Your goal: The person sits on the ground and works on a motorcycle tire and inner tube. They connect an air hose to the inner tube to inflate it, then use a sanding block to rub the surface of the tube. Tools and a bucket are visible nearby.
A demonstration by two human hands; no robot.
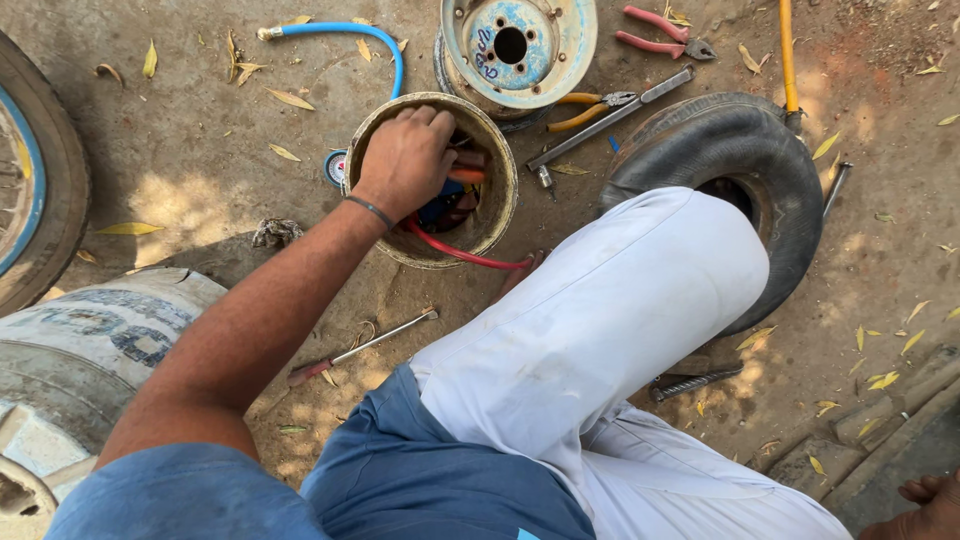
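**Left hand down in the tool tin, right hand out of sight**

My left hand [405, 160] is in the round tin [497, 215] at upper middle of the frame, fingers curled down among the tools inside. I can't tell whether they have closed on anything; the knuckles hide it. An orange-handled tool [467, 175] lies just beside my fingers, with something blue under it. A red hose [465, 257] loops out over the tin's lower rim toward my knee [640, 290]. My right hand is not in the picture.

Around the tin, on bare dirt:
- pale blue wheel rim [520, 45] touching the tin's top edge
- blue hose [345, 32] at upper left, running down behind the tin
- yellow-handled pliers [590, 108] and a long metal bar [610, 118] just right of the tin
- red-handled pliers [660, 32] at the top
- black tyre [735, 165] at right, partly under my knee
- screwdriver [360, 350] below the tin, near my forearm
- another tyre [40, 170] at the left edge

Risks, as I judge them: I'm groping blind in a crowded tin, so a sharp edge could nick a finger. Dragging a tool out under the red hose could snag it and tip the tin. The loose tools near my knee could get kicked into the dirt.
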